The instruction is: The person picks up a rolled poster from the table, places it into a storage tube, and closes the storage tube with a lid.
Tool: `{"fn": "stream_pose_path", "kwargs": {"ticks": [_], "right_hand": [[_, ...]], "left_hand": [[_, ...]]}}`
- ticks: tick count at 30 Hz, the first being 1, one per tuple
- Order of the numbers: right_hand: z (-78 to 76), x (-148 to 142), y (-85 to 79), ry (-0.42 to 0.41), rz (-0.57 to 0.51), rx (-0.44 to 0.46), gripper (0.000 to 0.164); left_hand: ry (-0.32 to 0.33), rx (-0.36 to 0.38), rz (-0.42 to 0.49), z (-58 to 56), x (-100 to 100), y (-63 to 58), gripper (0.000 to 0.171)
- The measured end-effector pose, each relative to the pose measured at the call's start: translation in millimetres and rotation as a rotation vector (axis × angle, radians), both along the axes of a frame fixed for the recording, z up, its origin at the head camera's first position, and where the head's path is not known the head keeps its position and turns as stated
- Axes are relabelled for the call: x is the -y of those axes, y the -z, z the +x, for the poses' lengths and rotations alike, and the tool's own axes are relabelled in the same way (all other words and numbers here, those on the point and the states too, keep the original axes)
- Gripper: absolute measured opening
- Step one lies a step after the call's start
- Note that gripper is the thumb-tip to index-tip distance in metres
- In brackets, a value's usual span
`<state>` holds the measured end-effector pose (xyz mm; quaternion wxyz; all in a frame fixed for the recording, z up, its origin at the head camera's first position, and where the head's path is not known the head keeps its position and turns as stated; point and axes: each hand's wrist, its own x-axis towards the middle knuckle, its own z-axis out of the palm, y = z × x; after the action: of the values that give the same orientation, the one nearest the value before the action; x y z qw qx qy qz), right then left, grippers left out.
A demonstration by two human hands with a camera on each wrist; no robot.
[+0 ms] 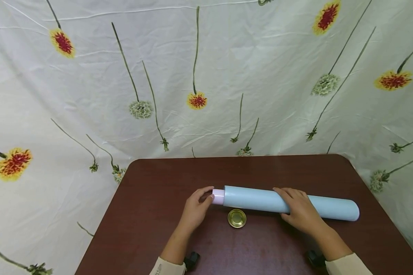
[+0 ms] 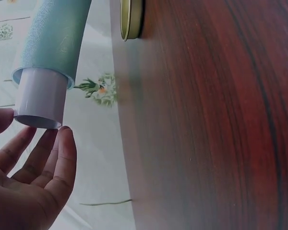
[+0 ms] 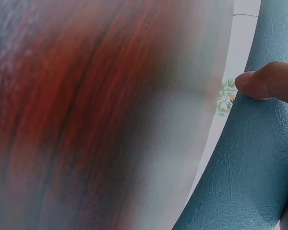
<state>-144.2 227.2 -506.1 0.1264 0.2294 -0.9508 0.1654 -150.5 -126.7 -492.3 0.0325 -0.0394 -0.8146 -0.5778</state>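
A long light-blue tube (image 1: 254,198) lies across the table, its textured surface filling much of the right wrist view. From its left end sticks a short, pale pink inner tube (image 1: 218,197). My left hand (image 1: 195,210) pinches the rim of that inner tube, thumb on one side and fingertips on the other, as the left wrist view shows. Over the middle of the blue tube, my right hand (image 1: 300,209) grips it, with the thumb (image 3: 261,84) along its near side. Just in front of the tube's left end sits a round gold lid (image 1: 236,218), apart from both hands.
The dark reddish-brown wooden table (image 1: 151,229) has rounded far corners. Behind it hangs a white cloth (image 1: 220,57) printed with flowers. Small black devices (image 1: 192,261) are beside the wrists.
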Motion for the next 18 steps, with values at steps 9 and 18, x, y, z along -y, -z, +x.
{"fn": "stream_pose_path", "kwargs": {"ticks": [9, 18], "right_hand": [[-0.4, -0.3, 1.6, 0.001, 0.002, -0.015, 0.091], [-0.6, 1.2, 2.7, -0.003, 0.006, -0.011, 0.091]], "left_hand": [[0.027, -0.006, -0.076, 0.3, -1.1, 0.3, 0.029], [0.111, -0.017, -0.119, 3.2, -2.5, -1.1, 0.045]]}}
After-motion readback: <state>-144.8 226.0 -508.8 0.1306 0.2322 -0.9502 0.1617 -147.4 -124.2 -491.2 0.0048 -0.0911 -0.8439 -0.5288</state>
